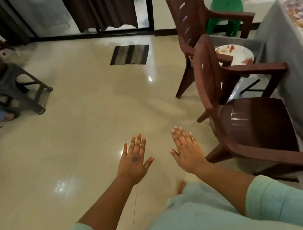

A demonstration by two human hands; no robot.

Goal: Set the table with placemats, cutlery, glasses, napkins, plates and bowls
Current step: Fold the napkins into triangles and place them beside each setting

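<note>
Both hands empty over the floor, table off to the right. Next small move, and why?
Probably turn right and reach for the plate on the far chair's seat. The left hand and right hand are open and hold nothing, and it is the only tableware plainly visible beside the table.

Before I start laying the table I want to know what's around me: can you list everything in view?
Armchairs: two, brown plastic, right, beside the table; near one, far one.
Table: one, grey cloth, right edge.
Placemat: one, multicoloured pattern, on the table.
Plate: one, white with red-orange print, on the far armchair's seat.
Stool: one, green plastic, behind the far armchair.
Stool: one, dark grey, left.
Floor mat: one, grey-black stripes, by the glass door.
Curtains: dark brown, at the door.
Left hand: open, holding nothing, over the floor.
Right hand: open, holding nothing, over the floor.
</note>
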